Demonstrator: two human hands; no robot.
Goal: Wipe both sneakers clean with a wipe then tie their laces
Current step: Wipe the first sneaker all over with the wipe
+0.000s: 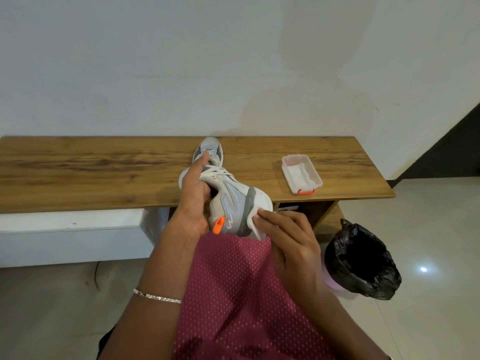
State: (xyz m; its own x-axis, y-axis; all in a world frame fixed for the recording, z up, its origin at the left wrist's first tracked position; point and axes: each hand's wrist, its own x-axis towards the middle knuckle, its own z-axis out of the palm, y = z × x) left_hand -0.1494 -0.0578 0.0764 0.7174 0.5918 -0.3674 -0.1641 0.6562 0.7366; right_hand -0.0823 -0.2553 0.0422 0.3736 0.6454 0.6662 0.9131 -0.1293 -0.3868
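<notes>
L hand (193, 201) grips sneaker (233, 203); R hand (288, 237) pinches wipe (255, 224) at its sole. Behind it: 2nd sneaker (210, 149). Right: open box (318, 181) w/ wipes (298, 175), bagged bin (384, 255).

White-grey sneaker (233, 201), orange tab (218, 225); wood-grain bench (104, 167); pink dotted garment (233, 281); black bin liner (363, 263).

You see a matt wood-grain bench (104, 167); a clear plastic box (302, 174); a glossy black plastic bin liner (363, 261); shiny floor tiles (428, 242).
</notes>
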